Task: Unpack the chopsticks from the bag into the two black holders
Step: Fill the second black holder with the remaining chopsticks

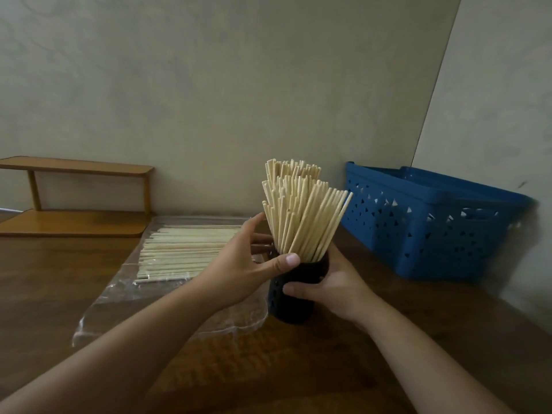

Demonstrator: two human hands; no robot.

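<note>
A black holder (294,306) stands on the wooden table (53,294), packed with pale wooden chopsticks (301,222) that fan out upward. My right hand (334,285) grips the holder's right side. My left hand (239,270) wraps the bundle just above the rim, thumb in front and fingers behind. A second bunch of chopsticks (294,171) rises right behind; whatever holds it is hidden. To the left lies a clear plastic bag (104,297) with several chopsticks (185,255) flat inside it.
A blue perforated plastic basket (433,228) stands at the right against the wall. A low wooden two-tier shelf (74,171) sits at the back left. The walls meet in a corner behind the basket.
</note>
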